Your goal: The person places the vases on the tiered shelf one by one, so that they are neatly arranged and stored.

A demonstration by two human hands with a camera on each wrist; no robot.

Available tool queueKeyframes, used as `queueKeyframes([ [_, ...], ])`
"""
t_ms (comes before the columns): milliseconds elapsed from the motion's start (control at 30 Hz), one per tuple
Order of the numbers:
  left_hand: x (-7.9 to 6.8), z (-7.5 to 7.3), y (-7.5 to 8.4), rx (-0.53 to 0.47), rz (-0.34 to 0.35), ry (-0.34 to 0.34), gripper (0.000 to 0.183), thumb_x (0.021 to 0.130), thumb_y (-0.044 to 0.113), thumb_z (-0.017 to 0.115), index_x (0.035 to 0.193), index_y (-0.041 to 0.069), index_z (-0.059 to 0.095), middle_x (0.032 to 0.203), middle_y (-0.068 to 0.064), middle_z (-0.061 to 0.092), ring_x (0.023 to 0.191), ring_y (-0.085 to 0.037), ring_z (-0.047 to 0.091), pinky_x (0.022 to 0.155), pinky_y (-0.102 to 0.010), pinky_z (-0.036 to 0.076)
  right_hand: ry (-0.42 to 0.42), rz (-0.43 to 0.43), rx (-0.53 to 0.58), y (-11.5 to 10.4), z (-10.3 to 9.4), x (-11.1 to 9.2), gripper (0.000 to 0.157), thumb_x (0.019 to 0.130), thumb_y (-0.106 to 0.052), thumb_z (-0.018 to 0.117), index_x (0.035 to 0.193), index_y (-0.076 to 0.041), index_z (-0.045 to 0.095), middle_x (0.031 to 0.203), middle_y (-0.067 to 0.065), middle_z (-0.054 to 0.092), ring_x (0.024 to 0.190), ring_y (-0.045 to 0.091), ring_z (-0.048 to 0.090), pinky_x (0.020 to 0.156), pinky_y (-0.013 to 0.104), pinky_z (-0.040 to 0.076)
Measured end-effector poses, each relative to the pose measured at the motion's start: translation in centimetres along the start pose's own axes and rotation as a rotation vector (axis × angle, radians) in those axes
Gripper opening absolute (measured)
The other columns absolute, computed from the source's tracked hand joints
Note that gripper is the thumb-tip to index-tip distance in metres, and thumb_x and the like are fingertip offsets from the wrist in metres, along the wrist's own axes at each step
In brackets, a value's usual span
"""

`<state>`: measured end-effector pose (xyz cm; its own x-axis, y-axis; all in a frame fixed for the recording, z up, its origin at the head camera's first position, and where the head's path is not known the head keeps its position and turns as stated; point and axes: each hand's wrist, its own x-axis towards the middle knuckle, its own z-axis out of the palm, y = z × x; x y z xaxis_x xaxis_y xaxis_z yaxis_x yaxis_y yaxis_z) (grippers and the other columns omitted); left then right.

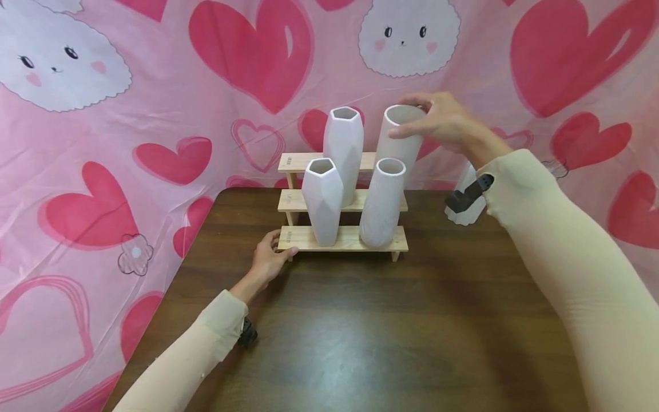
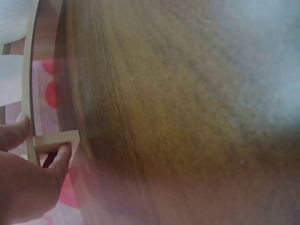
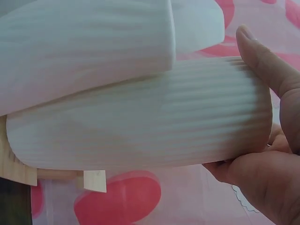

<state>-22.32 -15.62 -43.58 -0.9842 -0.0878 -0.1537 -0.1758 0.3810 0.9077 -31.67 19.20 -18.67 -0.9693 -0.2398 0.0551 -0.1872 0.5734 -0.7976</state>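
Observation:
A three-tier wooden stand (image 1: 295, 200) holds several white vases. My left hand (image 1: 266, 260) grips the left end of its lowest shelf; in the left wrist view, fingers curl by the shelf's leg (image 2: 58, 137). At the rear right, my right hand (image 1: 445, 121) holds the rim of a wide ribbed vase (image 1: 399, 143), thumb on the near side. Its base is hidden in the head view; in the right wrist view its lower end meets the wood. Before it stands a tapered textured vase (image 1: 382, 206). On the left are a shorter faceted vase (image 1: 323, 200) and a taller one (image 1: 344, 151).
The stand sits toward the back of a dark brown wooden table (image 1: 329, 326). A pink cloth (image 1: 170, 91) with hearts and white faces hangs close behind. Dark wrist cameras (image 1: 468, 194) stick out from both cuffs.

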Motion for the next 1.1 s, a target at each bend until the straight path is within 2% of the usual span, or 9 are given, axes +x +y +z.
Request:
queueKeyframes([
  [133, 0.0, 0.0, 0.0, 0.003, -0.006, -0.001, 0.066, 0.090, 0.019, 0.069, 0.145, 0.008, 0.034, 0.136, -0.014, 0.051, 0.115, -0.025, 0.052, 0.090, -0.037, 0.043, 0.004, -0.022, 0.016, 0.2, 0.5, 0.3, 0.073, 0.071, -0.033, 0.087, 0.134, -0.017, 0.055, 0.119, 0.005, 0.059, 0.104, 0.019, 0.051, 0.087, 0.032, 0.041],
  [367, 0.1, 0.0, 0.0, 0.006, -0.009, 0.005, 0.065, 0.091, 0.019, 0.068, 0.145, 0.008, 0.035, 0.136, -0.015, 0.051, 0.114, -0.026, 0.052, 0.091, -0.038, 0.043, 0.001, -0.012, 0.005, 0.4, 0.7, 0.7, 0.070, 0.072, -0.035, 0.086, 0.133, -0.019, 0.056, 0.121, 0.004, 0.058, 0.107, 0.020, 0.049, 0.092, 0.037, 0.040],
  [567, 0.3, 0.0, -0.1, 0.010, -0.014, 0.015, 0.065, 0.090, 0.019, 0.069, 0.145, 0.008, 0.035, 0.137, -0.015, 0.051, 0.114, -0.026, 0.052, 0.091, -0.038, 0.044, -0.020, -0.002, -0.026, 0.4, 0.7, 0.9, 0.077, 0.072, -0.038, 0.085, 0.139, -0.020, 0.051, 0.130, 0.004, 0.054, 0.114, 0.020, 0.047, 0.099, 0.042, 0.039],
  [833, 0.3, -0.1, -0.3, 0.009, -0.003, 0.010, 0.066, 0.090, 0.018, 0.069, 0.145, 0.007, 0.035, 0.137, -0.016, 0.050, 0.114, -0.025, 0.052, 0.089, -0.036, 0.044, -0.029, 0.002, -0.031, 0.4, 1.0, 1.0, 0.081, 0.072, -0.039, 0.085, 0.142, -0.019, 0.048, 0.132, 0.005, 0.053, 0.115, 0.021, 0.048, 0.100, 0.043, 0.039],
  [1100, 0.5, -0.3, -0.2, 0.012, 0.002, 0.006, 0.066, 0.090, 0.019, 0.069, 0.145, 0.007, 0.034, 0.137, -0.015, 0.051, 0.113, -0.025, 0.053, 0.088, -0.035, 0.044, -0.049, -0.026, -0.031, 0.4, 1.1, 1.1, 0.076, 0.076, -0.041, 0.081, 0.141, -0.021, 0.049, 0.130, 0.003, 0.054, 0.115, 0.020, 0.047, 0.100, 0.044, 0.038],
])
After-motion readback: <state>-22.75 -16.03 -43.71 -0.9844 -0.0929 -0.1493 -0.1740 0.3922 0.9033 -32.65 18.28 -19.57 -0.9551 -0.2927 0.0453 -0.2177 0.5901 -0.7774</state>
